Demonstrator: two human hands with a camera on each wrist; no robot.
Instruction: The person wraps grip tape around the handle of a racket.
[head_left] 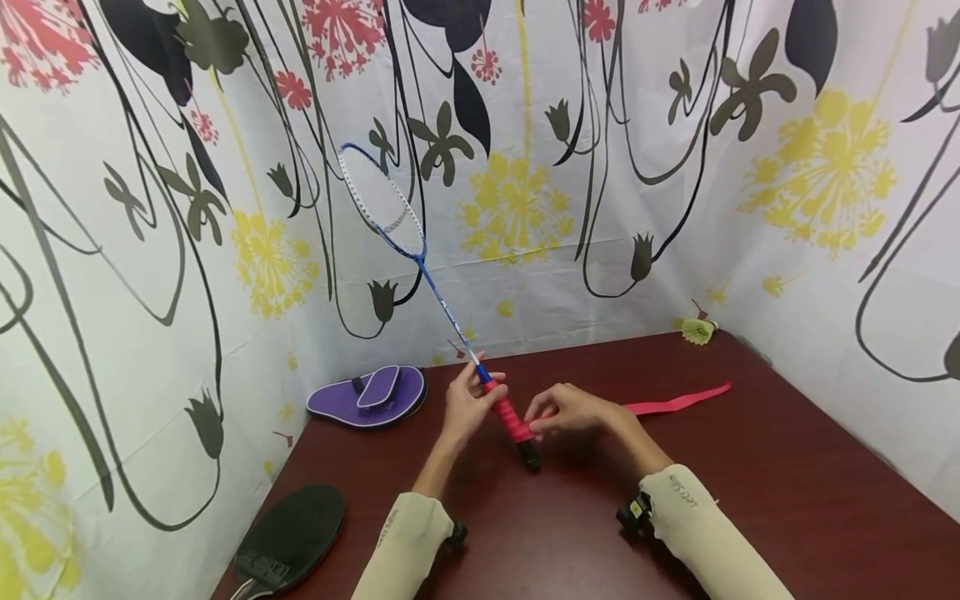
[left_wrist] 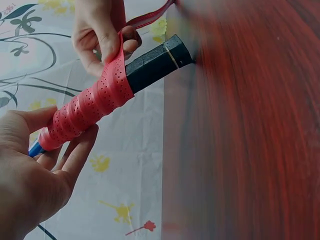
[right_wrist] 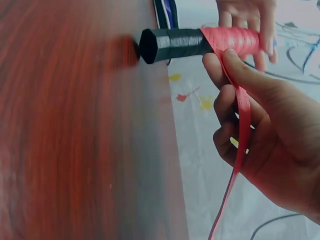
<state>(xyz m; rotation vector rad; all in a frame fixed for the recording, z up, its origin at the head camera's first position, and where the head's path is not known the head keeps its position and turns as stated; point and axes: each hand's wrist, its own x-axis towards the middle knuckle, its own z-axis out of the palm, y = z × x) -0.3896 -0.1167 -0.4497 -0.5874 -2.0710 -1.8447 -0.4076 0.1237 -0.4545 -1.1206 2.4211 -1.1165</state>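
Note:
A blue badminton racket [head_left: 442,302] leans up and away to the left, its handle end down by the table. Red perforated grip tape [left_wrist: 87,109] winds round most of the handle in overlapping turns, leaving the black butt end [left_wrist: 155,64] bare. My left hand [head_left: 468,402] holds the handle at its upper end, thumb and fingers round the red wrap. Close to the lowest turn, my right hand [head_left: 572,408] pinches the tape between thumb and fingers. From there the loose red strip [right_wrist: 243,125] runs past the palm and trails over the table to the right.
On the dark red table [head_left: 600,533] lie a purple paddle case [head_left: 330,404] at the back left and a black table tennis paddle [head_left: 292,533] at the front left. A yellow shuttlecock [head_left: 697,331] sits in the far right corner. Flower-patterned curtains [head_left: 615,208] enclose the table.

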